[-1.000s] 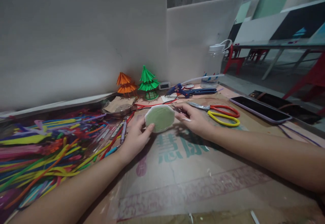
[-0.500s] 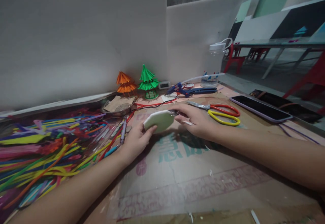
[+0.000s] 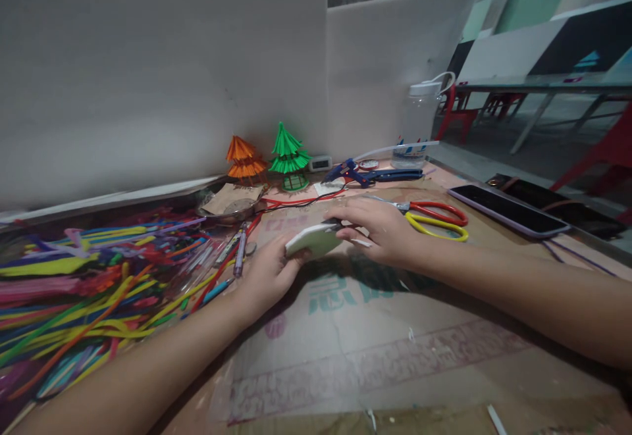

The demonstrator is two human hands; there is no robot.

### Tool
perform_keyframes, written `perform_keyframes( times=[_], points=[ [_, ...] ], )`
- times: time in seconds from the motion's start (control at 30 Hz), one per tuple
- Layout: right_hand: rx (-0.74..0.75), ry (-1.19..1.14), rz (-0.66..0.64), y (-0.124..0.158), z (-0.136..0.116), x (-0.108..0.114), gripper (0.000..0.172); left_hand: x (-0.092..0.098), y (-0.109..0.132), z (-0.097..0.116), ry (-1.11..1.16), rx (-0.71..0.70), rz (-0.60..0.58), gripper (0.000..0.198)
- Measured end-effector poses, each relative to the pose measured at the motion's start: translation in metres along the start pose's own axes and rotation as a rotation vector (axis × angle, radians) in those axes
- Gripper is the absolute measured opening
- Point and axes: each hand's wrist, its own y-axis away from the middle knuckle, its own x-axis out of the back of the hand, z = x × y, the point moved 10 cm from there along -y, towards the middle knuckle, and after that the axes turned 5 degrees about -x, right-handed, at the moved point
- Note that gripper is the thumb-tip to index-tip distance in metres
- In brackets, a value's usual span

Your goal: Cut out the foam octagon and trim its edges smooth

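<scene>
The left hand (image 3: 273, 267) is closed on a flat, pale-green, white-edged piece (image 3: 318, 243), tilting it above printed brown cardboard (image 3: 320, 362), seemingly to present its edge to the right hand (image 3: 378, 228). That hand's fingers curl at the edge; what they grip, I can't tell. Red-and-yellow-handled metal scissors (image 3: 413, 206) lie nearby, presumably for reach.

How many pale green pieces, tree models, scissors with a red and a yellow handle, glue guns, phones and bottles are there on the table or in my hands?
Pale green piece, in your left hand: 1
Tree models, one orange and one green: 2
Scissors: 1
Glue gun: 1
Phone: 1
Bottle: 1
Total: 7
</scene>
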Motion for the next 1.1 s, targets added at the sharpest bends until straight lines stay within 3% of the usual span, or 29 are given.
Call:
perform_keyframes(
  times=[0.47, 0.67, 1.1],
  points=[
    [-0.002, -0.007, -0.017, 0.000, 0.000, -0.001, 0.025, -0.001, -0.001, 0.004, -0.003, -0.044, -0.007, 0.021],
    [0.062, 0.027, 0.000, 0.001, -0.015, 0.002, 0.029, -0.004, -0.001, 0.015, -0.076, -0.063, -0.069, 0.020],
    [0.126, 0.019, 0.042, 0.001, -0.017, 0.005, 0.022, -0.007, 0.000, 0.015, -0.083, -0.069, -0.090, 0.015]
  ],
)
